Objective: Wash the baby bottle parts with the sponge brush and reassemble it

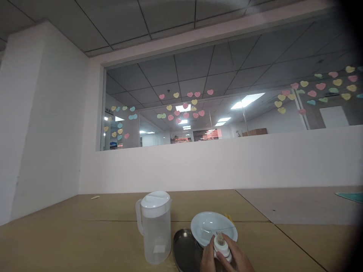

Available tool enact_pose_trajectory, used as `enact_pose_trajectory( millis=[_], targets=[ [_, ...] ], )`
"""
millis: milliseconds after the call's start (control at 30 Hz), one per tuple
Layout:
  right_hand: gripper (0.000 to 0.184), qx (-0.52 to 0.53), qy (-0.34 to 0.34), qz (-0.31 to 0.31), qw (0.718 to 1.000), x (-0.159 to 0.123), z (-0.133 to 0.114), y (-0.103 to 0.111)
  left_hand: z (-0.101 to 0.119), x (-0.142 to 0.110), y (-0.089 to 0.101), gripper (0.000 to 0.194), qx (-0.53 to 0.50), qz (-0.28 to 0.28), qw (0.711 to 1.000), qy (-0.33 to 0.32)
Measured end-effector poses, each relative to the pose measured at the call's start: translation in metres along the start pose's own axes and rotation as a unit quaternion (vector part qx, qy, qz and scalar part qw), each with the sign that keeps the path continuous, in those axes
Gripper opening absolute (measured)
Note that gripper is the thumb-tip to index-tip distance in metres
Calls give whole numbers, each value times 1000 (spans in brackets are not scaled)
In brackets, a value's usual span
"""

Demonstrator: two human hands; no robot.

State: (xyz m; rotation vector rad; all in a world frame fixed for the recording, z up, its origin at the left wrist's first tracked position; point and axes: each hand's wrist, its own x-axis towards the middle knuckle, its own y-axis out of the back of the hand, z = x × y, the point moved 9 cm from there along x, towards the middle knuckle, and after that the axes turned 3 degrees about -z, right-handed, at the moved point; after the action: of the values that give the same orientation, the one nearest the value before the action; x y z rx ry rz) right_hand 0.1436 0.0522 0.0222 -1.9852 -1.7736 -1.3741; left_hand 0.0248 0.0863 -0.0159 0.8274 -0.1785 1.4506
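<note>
Likely an office: heart-shaped notes dot an interior window beyond the far edge of the worktop, below a panelled ceiling.

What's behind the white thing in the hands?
The pale bowl, its far rim and much of its inside visible. The white thing and fingers cover part of its near side, which can't be seen.

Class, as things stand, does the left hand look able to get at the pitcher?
Probably yes, if the left hand leaves the bottle: the pitcher stands to its left with only the dark dish between. The handle is on the far side, though.
</note>
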Motion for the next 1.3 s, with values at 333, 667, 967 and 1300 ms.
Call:
enact_pose_trajectory(
  millis=[333, 667, 967, 1300],
  targets=[
    [48, -18, -2, 19, 1000, 0, -1, 4, 0, 1, 2, 46, -30, -6, 999, 17],
    [47, -19, 10, 18, 1000, 1, -6, 4, 5, 0, 5, 46, -44, -3, 999, 19],
    [49, -11, -1, 11, 1000, 1, -4, 2, 4, 1, 4, 46, -31, 1, 999, 25],
    [47, -12, 6, 27, 1000, 1, -9, 6, 2, 2, 4, 46, -35, -6, 999, 30]
  ],
)
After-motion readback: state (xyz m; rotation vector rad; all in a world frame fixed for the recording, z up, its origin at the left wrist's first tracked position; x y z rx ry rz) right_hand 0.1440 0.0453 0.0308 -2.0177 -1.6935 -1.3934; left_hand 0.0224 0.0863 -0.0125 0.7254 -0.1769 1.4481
